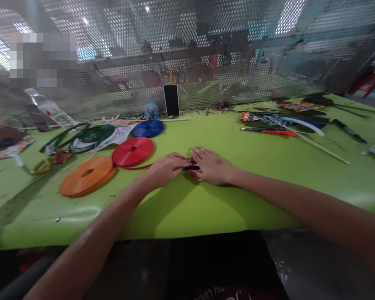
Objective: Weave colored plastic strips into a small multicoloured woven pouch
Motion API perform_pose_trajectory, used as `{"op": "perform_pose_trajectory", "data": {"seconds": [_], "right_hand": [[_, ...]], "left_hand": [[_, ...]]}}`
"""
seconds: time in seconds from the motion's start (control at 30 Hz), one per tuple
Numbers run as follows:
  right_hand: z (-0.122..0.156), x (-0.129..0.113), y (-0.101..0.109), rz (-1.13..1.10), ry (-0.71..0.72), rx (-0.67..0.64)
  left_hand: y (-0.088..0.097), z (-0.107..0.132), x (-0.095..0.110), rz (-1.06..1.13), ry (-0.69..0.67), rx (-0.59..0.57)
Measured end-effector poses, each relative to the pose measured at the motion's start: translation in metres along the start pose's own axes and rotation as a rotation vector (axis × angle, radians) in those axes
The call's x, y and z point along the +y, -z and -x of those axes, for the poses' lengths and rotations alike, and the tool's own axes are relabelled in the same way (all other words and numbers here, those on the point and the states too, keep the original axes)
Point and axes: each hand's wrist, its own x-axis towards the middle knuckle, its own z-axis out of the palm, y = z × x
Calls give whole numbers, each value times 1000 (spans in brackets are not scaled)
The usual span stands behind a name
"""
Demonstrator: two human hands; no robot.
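Observation:
Both my hands meet at the middle of the green table. My left hand is closed in a pinch on a small piece of blue ribbon. My right hand lies on the same piece, fingers together and pressing it down onto the table. Most of the ribbon is hidden under the fingers. A red ribbon roll lies just left of my left hand, with a loose red end trailing toward it.
An orange roll, a blue roll and a dark green roll lie at the left. A black phone stands against the perforated metal screen. Coloured woven strips, a pen and sticks lie at the far right.

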Motion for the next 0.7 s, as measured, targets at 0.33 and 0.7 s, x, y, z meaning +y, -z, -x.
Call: {"op": "perform_pose_trajectory", "data": {"seconds": [0.33, 0.7], "right_hand": [[1, -3, 7, -70, 17, -47], [-3, 8, 18, -422, -82, -12]], "left_hand": [[-11, 12, 7, 11, 41, 85], [2, 6, -4, 183, 20, -6]]}}
